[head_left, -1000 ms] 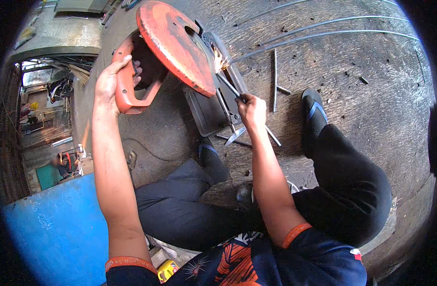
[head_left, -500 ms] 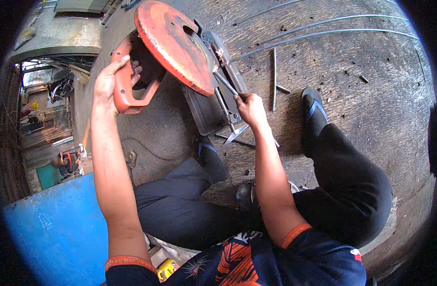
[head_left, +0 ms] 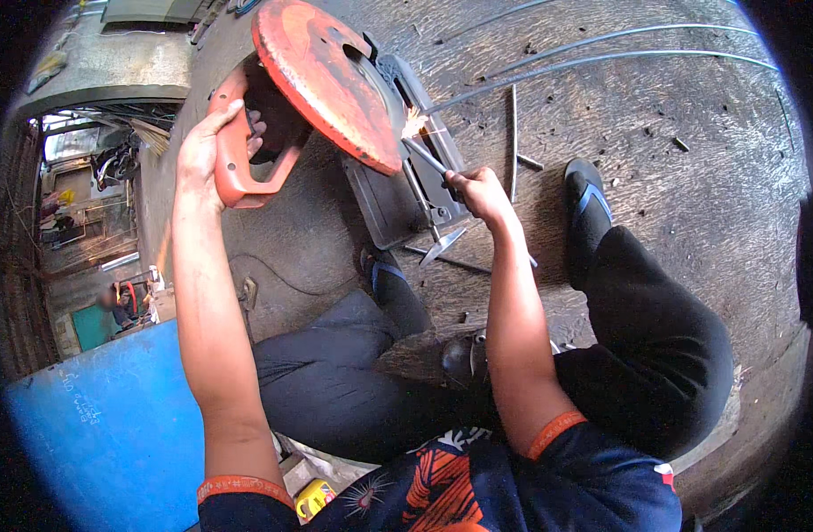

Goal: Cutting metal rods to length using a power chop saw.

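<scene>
My left hand (head_left: 200,158) is closed around the orange loop handle (head_left: 235,164) of a chop saw, its thumb over the top. The saw's worn orange blade guard (head_left: 326,89) covers most of the disc. Orange sparks (head_left: 414,122) fly where the disc meets the work over the grey base (head_left: 377,217). My right hand (head_left: 484,193) grips a thin metal rod (head_left: 428,158), whose far end lies by the sparks. Below that rod, a clamp handle (head_left: 443,246) sticks out from the base.
Long metal rods (head_left: 601,65) stretch away to the right. Short rod offcuts (head_left: 514,142) lie on the stained floor near my sandalled foot (head_left: 586,204). A blue panel (head_left: 105,417) stands at lower left, a yellow tape measure (head_left: 314,499) beside my body. Another person (head_left: 122,306) is far left.
The sparks at the disc have grown brighter and larger. My right hand has shifted slightly to the right with the rod. My left hand stays on the saw handle.
</scene>
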### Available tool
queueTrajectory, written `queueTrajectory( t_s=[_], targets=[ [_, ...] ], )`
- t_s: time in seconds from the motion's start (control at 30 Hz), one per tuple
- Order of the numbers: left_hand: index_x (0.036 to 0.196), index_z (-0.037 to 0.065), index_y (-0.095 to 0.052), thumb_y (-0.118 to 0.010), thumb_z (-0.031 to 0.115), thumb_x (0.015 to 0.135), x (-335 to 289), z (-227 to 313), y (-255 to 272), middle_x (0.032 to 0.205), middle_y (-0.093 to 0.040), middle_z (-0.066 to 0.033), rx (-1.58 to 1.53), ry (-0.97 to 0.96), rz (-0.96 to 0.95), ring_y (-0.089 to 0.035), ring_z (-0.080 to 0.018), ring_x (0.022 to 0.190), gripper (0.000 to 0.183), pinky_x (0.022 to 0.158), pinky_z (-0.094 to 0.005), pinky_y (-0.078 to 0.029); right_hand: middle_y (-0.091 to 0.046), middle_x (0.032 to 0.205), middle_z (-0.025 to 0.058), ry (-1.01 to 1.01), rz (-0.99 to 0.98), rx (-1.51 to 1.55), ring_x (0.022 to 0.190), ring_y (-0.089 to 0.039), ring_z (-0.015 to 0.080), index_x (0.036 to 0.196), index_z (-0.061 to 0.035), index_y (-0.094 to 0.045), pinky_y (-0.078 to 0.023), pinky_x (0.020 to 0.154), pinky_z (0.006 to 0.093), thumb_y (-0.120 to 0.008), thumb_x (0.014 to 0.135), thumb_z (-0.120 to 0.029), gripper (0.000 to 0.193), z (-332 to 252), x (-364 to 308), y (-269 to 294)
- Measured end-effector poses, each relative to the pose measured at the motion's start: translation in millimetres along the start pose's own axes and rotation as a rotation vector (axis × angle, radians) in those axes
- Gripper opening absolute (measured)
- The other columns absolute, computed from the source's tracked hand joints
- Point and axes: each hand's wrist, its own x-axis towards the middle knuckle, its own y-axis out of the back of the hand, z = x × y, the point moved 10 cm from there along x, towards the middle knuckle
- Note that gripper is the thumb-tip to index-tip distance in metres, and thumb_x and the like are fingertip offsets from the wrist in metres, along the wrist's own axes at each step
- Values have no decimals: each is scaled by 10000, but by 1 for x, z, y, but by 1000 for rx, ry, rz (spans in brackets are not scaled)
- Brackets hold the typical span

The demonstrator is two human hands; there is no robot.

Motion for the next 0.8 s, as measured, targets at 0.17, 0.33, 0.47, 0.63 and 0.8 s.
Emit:
queueTrajectory(
  t_s=[0.17, 0.33, 0.47, 0.63, 0.8],
  targets=[
    [1187, 32, -500, -668, 217, 820, -1, 0, -4, 976, -611, -101, 26, 9, -16, -612, -205, 833, 444, 726, -324, -513, -591, 568, 110, 38, 50, -41, 550, -574, 165, 825, 20, -700, -453, 576, 335, -631, 833, -324, 352, 7, 5, -2],
    [1180, 28, -505, -669, 217, 819, -2, 1, 0, 981, -616, -103, 16, 14, 0, -611, -202, 841, 440, 736, -324, -507, -642, 672, 184, 62, 113, -176, 664, -656, 249, 901, 1, -696, -490, 662, 354, -630, 827, -305, 322, -9, -6, -3],
    [1184, 28, -504, -669, 217, 818, 0, 0, -3, 983, -616, -103, 22, 11, -21, -612, -203, 841, 444, 739, -323, -506, -643, 713, 214, 142, 192, -213, 709, -670, 291, 915, 1, -691, -498, 691, 362, -628, 825, -301, 321, -18, -9, -1],
    [1206, 36, -496, -667, 211, 817, 1, -1, -3, 1007, -613, -104, 1, 21, -21, -610, -212, 879, 460, 783, -332, -499, -640, 720, 218, 206, 239, -226, 732, -665, 322, 912, -2, -689, -503, 705, 376, -624, 819, -289, 308, -20, -9, -2],
    [1085, 59, -552, -643, 205, 831, -5, 2, -11, 945, -614, -84, -37, 0, 5, -618, -216, 815, 306, 750, -347, -497, -633, 723, 226, 226, 285, -304, 759, -651, 361, 861, -5, -692, -504, 724, 399, -606, 819, -281, 293, -32, -15, -6]
  ],
)
